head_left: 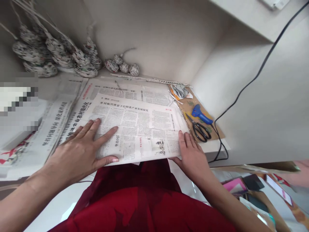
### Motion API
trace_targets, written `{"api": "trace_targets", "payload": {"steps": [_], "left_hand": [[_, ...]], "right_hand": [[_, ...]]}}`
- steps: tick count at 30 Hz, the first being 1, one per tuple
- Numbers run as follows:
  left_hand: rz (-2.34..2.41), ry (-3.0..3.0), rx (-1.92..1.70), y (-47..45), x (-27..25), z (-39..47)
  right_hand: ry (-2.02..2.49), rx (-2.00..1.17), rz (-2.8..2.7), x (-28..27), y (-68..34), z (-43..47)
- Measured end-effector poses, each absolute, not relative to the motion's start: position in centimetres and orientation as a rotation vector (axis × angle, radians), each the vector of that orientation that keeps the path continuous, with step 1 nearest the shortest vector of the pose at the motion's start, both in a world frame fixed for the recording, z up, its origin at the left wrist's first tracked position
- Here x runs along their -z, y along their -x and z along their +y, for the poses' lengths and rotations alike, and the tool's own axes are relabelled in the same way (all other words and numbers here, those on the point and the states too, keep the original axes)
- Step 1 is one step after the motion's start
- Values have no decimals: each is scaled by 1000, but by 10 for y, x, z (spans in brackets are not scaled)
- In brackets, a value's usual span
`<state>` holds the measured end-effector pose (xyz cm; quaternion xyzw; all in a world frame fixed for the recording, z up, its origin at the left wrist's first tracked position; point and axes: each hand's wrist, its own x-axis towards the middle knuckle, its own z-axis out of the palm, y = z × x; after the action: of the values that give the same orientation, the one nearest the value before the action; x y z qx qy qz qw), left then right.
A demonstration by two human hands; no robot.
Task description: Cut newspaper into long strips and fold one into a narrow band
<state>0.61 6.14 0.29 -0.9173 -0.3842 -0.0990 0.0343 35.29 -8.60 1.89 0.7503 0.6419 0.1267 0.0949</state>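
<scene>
Newspaper (130, 124) lies stacked on the desk (215, 147), front edge toward the person. Left hand (80, 151) spreads wide over its left side, gripping nothing, probably to keep sheets flat. Right hand (191, 153) rests on its right edge, fingers together, thumb at the front edge, likely squaring that side; can't tell if it pinches. Scissors (195, 124) and glue gun (204, 116) sit on cardboard (217, 132) right of the newspaper, presumably within reach; woven pieces (85, 62) stand behind it, seemingly out of the way.

Matt paper, smooth plastic
Newspaper (130, 120) thin, matt; glue gun (202, 116) smooth plastic; scissors (195, 125) metal-bladed; woven bundles (85, 66) rough.
</scene>
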Motion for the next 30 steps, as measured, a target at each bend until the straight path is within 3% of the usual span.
{"api": "trace_targets", "payload": {"steps": [11,18,25,30], "left_hand": [[-1282,2821,300,-11,-10,57],[-1234,2801,314,-25,-12,52],[-927,3011,375,-74,-9,41],[-819,3126,356,-88,-10,39]], "right_hand": [[-2195,-450,1846,-15,-358,-81],[-2219,-425,2101,-22,-358,-91],[-1972,121,2441,-33,-277,-52],[-1962,219,2473,-25,-259,-34]]}}
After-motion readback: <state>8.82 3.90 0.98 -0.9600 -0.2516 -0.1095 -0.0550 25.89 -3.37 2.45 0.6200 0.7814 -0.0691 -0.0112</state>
